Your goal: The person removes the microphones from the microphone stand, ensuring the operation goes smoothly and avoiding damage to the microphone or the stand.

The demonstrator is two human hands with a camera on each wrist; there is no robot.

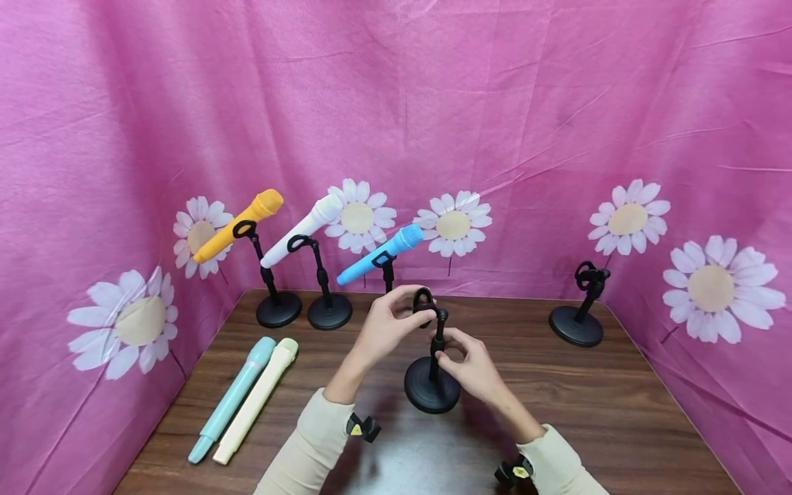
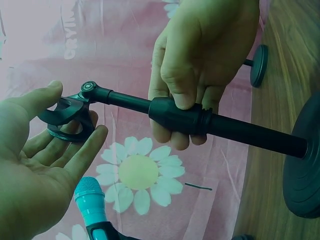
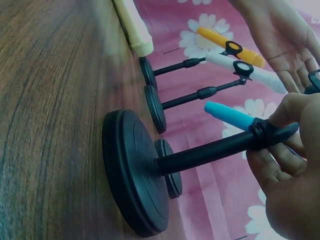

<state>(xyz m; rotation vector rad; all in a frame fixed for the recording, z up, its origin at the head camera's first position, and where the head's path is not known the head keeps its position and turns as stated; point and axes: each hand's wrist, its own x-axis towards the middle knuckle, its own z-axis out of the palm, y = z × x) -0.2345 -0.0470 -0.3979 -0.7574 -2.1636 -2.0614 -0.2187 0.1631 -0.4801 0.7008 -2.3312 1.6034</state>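
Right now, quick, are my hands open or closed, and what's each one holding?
Left hand: closed, holding the clip atop the nearest stand.
Right hand: closed, gripping that stand's pole.

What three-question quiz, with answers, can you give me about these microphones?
1. How many microphones lie on the wooden table?
2. True or false: the right hand holds the black stand lower down than the left hand does.
3. Which raised microphone is in the middle: A orange, B white or C blue?

Key:
1. Two: the teal microphone and the cream microphone.
2. True.
3. B, the white microphone.
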